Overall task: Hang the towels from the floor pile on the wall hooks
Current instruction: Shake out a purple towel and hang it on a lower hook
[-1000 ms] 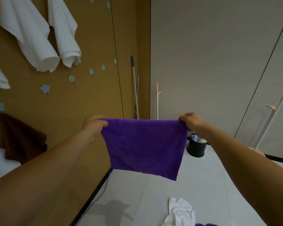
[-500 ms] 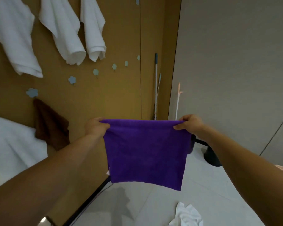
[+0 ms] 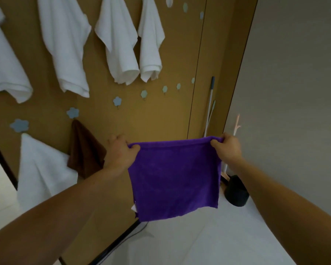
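I hold a square purple cloth towel up flat, my left hand and right hand pinching its top corners near the brown wall.

Looking out from the person's head through a wide-angle lens, facing forward and tilting down. Standing close to the brown wall filling the left, with the grey wall on the right and the floor along the near edge. Framing the left hand and right hand gripping the purple towel mid-frame.
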